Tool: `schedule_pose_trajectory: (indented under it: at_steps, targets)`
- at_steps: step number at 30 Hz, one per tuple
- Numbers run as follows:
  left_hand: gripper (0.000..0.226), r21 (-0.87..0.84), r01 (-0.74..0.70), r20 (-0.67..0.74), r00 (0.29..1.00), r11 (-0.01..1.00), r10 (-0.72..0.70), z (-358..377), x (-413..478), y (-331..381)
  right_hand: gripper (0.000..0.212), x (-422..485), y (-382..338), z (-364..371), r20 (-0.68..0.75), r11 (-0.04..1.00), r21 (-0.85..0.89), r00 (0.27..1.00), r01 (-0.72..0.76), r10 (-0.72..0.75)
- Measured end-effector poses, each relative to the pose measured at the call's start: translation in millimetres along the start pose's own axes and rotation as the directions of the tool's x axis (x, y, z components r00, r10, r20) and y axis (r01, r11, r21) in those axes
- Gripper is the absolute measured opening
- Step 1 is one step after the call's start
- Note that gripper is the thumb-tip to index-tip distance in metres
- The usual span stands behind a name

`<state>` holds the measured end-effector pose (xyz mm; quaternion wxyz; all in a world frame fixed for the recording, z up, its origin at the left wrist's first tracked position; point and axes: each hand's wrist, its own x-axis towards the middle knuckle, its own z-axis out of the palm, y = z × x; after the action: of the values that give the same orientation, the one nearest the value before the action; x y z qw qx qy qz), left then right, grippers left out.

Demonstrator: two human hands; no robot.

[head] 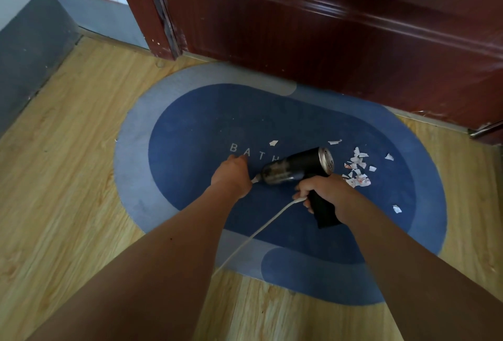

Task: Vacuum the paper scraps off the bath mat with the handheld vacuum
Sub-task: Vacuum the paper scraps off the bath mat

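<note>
A blue oval bath mat [206, 112] with the word BATH lies on the wood floor before a door. My right hand [324, 188] grips the black handle of the handheld vacuum [296, 166], which hovers over the mat's middle. A white cord [261, 231] leaves that hand and trails toward me. My left hand [232, 174] is curled at the vacuum's front tip, where a small white piece shows; what it grips is hidden. White paper scraps [356, 169] lie in a cluster right of the vacuum, with stray bits [273, 143] farther out.
A dark red wooden door [326, 27] stands closed just behind the mat. A grey skirting wall [32, 49] runs along the left. Light wood flooring [68, 177] surrounds the mat. A metal fitting [487, 129] pokes in at the right edge.
</note>
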<state>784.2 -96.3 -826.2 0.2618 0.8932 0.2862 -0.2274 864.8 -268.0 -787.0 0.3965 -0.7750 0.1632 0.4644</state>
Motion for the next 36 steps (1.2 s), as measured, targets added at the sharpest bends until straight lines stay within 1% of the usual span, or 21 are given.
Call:
schedule_pose_trajectory:
  at_steps: [5, 9, 11, 13, 15, 17, 20, 23, 26, 28, 31, 36]
  targets:
    - [0.048, 0.006, 0.0, -0.021, 1.0, 1.0, 0.0, 2, 1, -2, 0.021, 1, -5, 3, 0.001, 0.988, -0.15, 0.999, 0.046, -0.046]
    - [0.043, -0.003, -0.008, -0.033, 0.999, 1.0, 0.008, 3, 3, -5, 0.028, 5, -1, 5, 0.0, 0.981, -0.179, 0.997, 0.07, -0.071]
    - [0.04, -0.01, -0.004, -0.04, 0.999, 1.0, 0.004, 3, 4, -6, 0.028, 9, 3, 5, -0.021, 0.981, -0.176, 0.996, 0.084, -0.089]
    - [0.039, -0.026, -0.001, -0.052, 0.999, 1.0, 0.0, 2, 3, -6, 0.021, 15, 4, 7, -0.111, 0.983, -0.149, 0.986, 0.111, -0.128]
    - [0.045, -0.051, -0.009, -0.051, 0.999, 0.999, 0.007, 2, 2, -4, 0.01, 18, 4, 6, -0.231, 0.985, -0.083, 0.958, 0.153, -0.168]
    - [0.051, -0.067, -0.028, -0.052, 0.998, 0.997, 0.024, 2, 2, -2, 0.005, 20, 2, 4, -0.281, 0.985, 0.004, 0.946, 0.17, -0.162]
    - [0.05, -0.07, -0.031, -0.058, 0.998, 0.997, 0.027, 3, 2, -1, 0.002, 18, 1, -2, -0.204, 0.995, 0.023, 0.975, 0.097, -0.09]
    - [0.044, -0.043, 0.037, -0.078, 0.996, 0.998, -0.041, 1, 0, -5, 0.006, 14, 3, -5, -0.081, 0.999, -0.053, 0.997, 0.004, -0.008]
    - [0.04, -0.022, 0.097, -0.08, 0.992, 0.995, -0.099, -2, -2, -11, 0.014, 11, 2, -1, -0.012, 0.996, -0.092, 1.0, -0.002, 0.001]
    - [0.038, -0.009, 0.123, -0.033, 0.992, 0.992, -0.123, -2, -4, -14, 0.019, 9, -1, 2, 0.01, 0.996, -0.093, 1.0, 0.012, -0.011]
    - [0.04, 0.022, 0.143, 0.044, 0.989, 0.99, -0.144, -2, -5, -17, 0.019, 3, -6, 7, 0.022, 0.993, -0.119, 1.0, 0.024, -0.021]
    - [0.042, 0.026, 0.145, 0.064, 0.987, 0.989, -0.146, -3, -5, -19, 0.02, 4, -4, 12, 0.011, 0.994, -0.108, 1.0, 0.019, -0.017]
